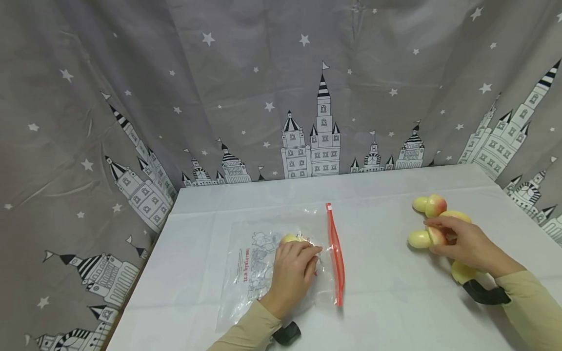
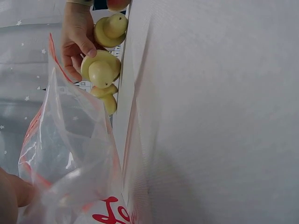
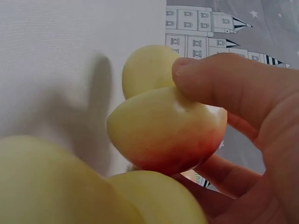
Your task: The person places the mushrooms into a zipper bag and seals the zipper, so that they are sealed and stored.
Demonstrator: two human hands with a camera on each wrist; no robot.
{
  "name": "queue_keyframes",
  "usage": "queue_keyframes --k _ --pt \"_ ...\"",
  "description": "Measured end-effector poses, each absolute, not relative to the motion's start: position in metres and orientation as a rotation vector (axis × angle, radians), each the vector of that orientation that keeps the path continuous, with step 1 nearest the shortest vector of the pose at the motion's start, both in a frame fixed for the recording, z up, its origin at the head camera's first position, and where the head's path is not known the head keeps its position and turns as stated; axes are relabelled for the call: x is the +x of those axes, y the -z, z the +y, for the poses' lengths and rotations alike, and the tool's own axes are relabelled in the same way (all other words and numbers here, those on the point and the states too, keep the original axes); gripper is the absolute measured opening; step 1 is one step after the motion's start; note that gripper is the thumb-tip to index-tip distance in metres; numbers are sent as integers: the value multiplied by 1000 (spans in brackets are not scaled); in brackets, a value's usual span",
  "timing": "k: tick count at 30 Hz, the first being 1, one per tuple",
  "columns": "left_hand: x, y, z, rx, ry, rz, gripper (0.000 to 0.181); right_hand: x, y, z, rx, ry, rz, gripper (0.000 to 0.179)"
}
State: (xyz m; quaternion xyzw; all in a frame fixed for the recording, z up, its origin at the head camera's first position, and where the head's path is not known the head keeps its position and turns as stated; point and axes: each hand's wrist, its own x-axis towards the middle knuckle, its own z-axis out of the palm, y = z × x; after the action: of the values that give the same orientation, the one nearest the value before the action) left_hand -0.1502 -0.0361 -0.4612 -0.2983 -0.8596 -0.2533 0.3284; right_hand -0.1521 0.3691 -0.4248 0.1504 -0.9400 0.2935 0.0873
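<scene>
My right hand (image 1: 471, 243) grips a toy mushroom (image 1: 420, 239) with a yellow stem and a red-blushed cap. In the right wrist view, the thumb lies against the cap (image 3: 163, 133). More such mushrooms are close to this hand: one (image 1: 434, 205) behind it, others partly covered by it. Over a clear plastic zip bag (image 1: 234, 304) lies my left hand (image 1: 291, 278), its bent fingers holding the upper layer. A yellow piece (image 1: 288, 238) shows through the bag beside these fingers. The left wrist view shows the bag's mouth gaping, with the left thumb (image 2: 18, 191) at its edge.
The bag's red zip strip (image 1: 336, 258) faces right, toward the mushrooms. Everything lies on a white-covered table (image 1: 377, 312). Behind and to the left hangs a grey curtain (image 1: 246, 63) printed with castles and stars. A black wrist strap (image 1: 485, 292) circles the right wrist.
</scene>
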Motion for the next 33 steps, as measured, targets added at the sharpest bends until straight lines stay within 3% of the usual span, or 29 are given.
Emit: queue_keyframes --k 33 --pt "-149 458 -37 -776 671 -2269 22 -173 420 309 771 -1058 -2602 49"
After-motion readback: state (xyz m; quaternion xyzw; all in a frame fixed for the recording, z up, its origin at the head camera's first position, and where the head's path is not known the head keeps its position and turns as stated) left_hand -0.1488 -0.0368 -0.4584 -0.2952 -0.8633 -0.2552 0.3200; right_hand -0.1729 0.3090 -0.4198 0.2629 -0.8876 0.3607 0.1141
